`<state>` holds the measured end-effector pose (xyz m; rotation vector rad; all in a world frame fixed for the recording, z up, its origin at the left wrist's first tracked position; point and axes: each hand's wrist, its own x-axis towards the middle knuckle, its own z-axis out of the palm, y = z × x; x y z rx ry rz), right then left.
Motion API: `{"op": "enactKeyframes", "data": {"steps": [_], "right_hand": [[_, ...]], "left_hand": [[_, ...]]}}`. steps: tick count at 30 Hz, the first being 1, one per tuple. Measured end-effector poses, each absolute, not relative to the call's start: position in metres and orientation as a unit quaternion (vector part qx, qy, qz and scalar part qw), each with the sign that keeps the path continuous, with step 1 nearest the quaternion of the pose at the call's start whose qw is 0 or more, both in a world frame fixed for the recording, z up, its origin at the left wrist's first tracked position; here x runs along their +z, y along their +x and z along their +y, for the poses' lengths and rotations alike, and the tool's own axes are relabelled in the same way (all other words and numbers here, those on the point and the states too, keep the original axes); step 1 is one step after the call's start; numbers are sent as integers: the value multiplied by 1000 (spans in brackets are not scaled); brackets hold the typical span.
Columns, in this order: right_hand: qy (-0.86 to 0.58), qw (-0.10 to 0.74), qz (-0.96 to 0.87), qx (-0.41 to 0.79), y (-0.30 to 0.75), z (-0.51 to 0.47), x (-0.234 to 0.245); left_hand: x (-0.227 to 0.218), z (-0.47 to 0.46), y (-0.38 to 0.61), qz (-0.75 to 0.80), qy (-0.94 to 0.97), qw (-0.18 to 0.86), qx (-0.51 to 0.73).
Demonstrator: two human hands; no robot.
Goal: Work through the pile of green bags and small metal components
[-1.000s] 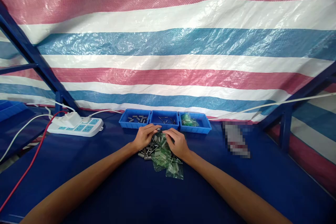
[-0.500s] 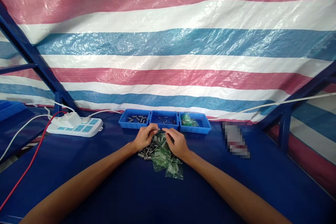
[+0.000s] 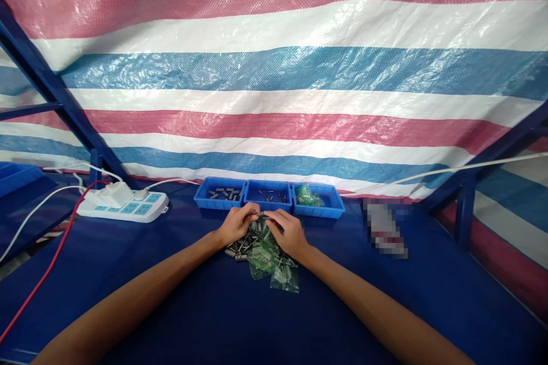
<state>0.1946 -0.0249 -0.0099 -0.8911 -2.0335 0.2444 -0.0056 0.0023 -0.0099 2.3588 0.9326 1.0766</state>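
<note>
My left hand (image 3: pixel 240 223) is closed, thumb and fingertips pinching a small metal piece (image 3: pixel 261 214) above a pile of parts. From the other side my right hand (image 3: pixel 289 234) meets the same piece with its bent fingertips; its thumb hangs lower. Fingers cover most of the piece, so its exact kind is unclear. Under and in front of both hands lie loose grey metal cylinders (image 3: pixel 240 252) and dark pins. Clear greenish plastic bags (image 3: pixel 262 256) of small parts overlap them, and one bag (image 3: pixel 285 279) lies nearest me.
Behind the hands stand three blue bins: the left bin (image 3: pixel 209 203) holds metal cylinders, the middle bin (image 3: pixel 252 206) thin pins, the right bin (image 3: pixel 331 211) greenish bags. A white power strip (image 3: pixel 149 208) with cables sits left. A blurred object (image 3: pixel 385 231) lies right.
My fingertips have shifted slightly around the small metal piece, which shows a little more between them. The pile and bins have stayed put.
</note>
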Motion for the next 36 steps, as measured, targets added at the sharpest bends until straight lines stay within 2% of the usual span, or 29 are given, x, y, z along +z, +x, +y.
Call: {"op": "enactKeyframes", "data": {"steps": [36], "right_hand": [[-358, 412, -830, 114, 195, -25, -8]], "left_hand": [[-9, 2, -7, 308, 876, 163, 334]]}}
